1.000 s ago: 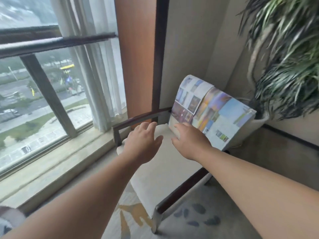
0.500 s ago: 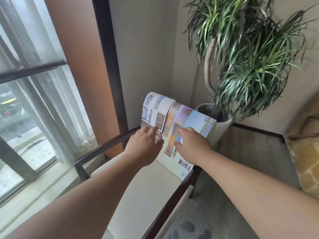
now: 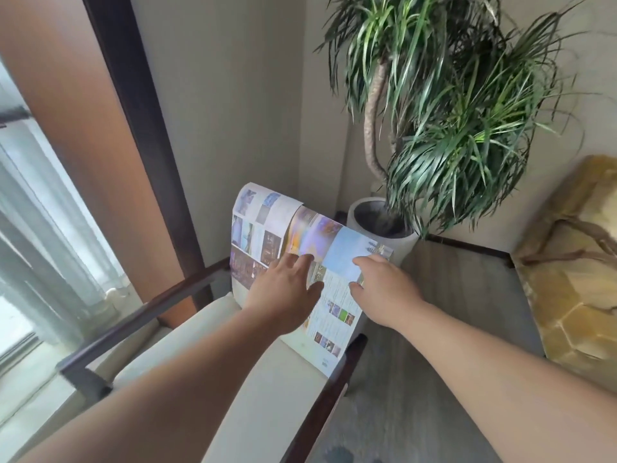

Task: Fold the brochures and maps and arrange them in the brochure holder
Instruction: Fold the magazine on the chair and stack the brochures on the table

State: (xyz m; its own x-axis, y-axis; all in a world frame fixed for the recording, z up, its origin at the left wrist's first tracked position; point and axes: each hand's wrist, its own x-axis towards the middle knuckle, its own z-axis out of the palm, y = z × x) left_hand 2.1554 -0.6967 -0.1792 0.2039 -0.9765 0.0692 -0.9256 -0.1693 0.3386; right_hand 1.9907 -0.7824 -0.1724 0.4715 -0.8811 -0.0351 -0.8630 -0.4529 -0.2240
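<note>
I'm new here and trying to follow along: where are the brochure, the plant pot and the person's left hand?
brochure (image 3: pixel 340 252), head view, on its blue panel.
plant pot (image 3: pixel 405 245), head view, on its outer wall.
left hand (image 3: pixel 283 295), head view, on the back of the hand.

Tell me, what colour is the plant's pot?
Light grey pot, seen best in the head view.

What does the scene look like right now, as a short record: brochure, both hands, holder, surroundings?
brochure: unfolded, propped against the back of the chair, top edge curling over
left hand: fingers spread flat on the brochure's middle
right hand: at the brochure's right edge; grip unclear
brochure holder: not in view
nearby: potted plant in the corner behind the chair
</note>
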